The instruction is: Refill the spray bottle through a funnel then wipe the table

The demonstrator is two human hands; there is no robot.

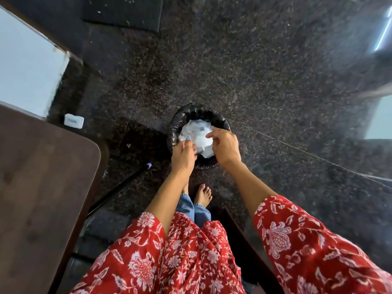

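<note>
Crumpled white paper (pixel 196 136) is seen in the mouth of a round bin (pixel 220 122) lined with a black bag, directly under both hands. No clear long axis or pointing direction can be read from it: it is a rumpled wad, roughly as wide as the bin opening, facing up toward the camera. The left hand (pixel 183 154) is held over the near-left rim of the bin, fingers bunched and curled down onto the paper's left edge; whether the paper is actually pinched or only touched cannot be told. The right hand (pixel 224 148) is held over the near-right rim, fingers curled, with the thumb and forefinger tips brought together at the paper's right edge; a firm hold cannot be confirmed there either. The two hands are set just apart, with the paper between them. A dark wooden table (pixel 42 187) is seen well to the left of the left hand. Below the hands, red floral sleeves (pixel 297 240), blue trouser hems and a bare foot (pixel 203 195) are visible on the speckled dark floor (pixel 275 81). A small white box (pixel 73 121) lies on the floor left of the bin.
</note>
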